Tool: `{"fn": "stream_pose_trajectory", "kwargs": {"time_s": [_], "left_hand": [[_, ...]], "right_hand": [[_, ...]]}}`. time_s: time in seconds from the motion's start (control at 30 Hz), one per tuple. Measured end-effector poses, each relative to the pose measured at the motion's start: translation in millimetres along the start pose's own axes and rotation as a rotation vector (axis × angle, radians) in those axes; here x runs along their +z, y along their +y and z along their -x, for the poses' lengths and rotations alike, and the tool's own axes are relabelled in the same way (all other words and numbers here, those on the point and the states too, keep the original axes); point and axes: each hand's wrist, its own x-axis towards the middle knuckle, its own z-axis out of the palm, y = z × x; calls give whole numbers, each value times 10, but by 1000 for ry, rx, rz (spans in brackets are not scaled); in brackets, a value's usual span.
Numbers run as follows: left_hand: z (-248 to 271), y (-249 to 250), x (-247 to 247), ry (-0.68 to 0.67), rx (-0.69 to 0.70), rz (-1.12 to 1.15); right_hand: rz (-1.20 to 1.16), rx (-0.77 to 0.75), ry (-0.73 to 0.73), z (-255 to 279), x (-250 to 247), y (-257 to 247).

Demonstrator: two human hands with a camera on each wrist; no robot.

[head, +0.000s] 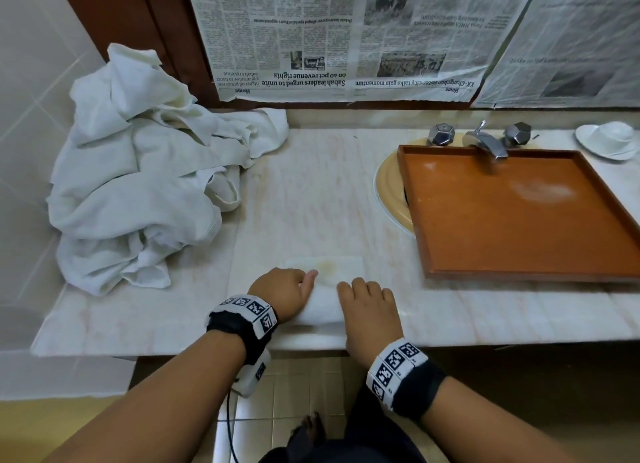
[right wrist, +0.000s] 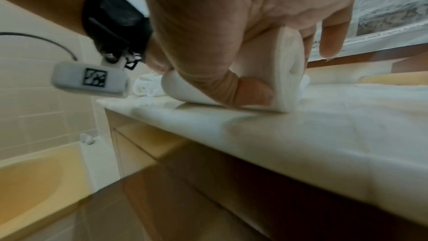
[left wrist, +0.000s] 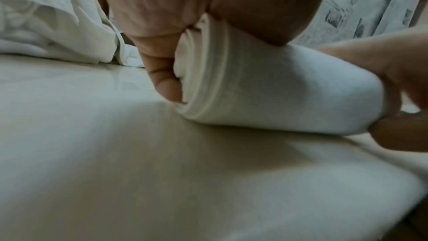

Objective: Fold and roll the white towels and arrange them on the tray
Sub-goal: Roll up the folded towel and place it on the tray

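Two hands roll one towel (head: 325, 289) at the counter's (head: 311, 192) front edge: left hand (head: 282, 294) and right hand (head: 369, 307) curl round its ends, its long axis lying left-right, unrolled cloth ahead.

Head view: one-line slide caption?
Both hands roll a white towel on the counter; wooden tray empty.

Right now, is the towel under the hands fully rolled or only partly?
Partly rolled. The towel forms a roll under the left hand and right hand, with a flat part beyond it.
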Motion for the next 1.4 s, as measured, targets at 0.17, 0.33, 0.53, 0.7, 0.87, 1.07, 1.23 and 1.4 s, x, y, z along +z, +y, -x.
{"fn": "stream_pose_trajectory", "kwargs": {"time_s": [0.17,0.33,0.53,0.7,0.87,1.07,1.23,1.4], "left_hand": [[207,13,156,260,219,-238],[265,-62,238,183,287,-402],[-25,-103,-113,-197,170,-159],[66,-71,-132,-135,224,-279],[386,3,211,202,254,-387],[26,-17,-21,32,228,-370],[-117,-77,-227,-129,232,-247],[315,-203,-223,179,-232,241]], "right_hand": [[-58,-18,-78,-250,-188,83],[-17,-47,-176,-436,-309,135],[183,-36,-44,-173,-173,-141],[62,17,30,-120,-25,-201],[7,-9,-26,-332,-209,-82],[-66,12,0,-409,-269,-69],[-13,22,48,-278,-62,-130],[-46,43,45,-352,-116,-29]]}}
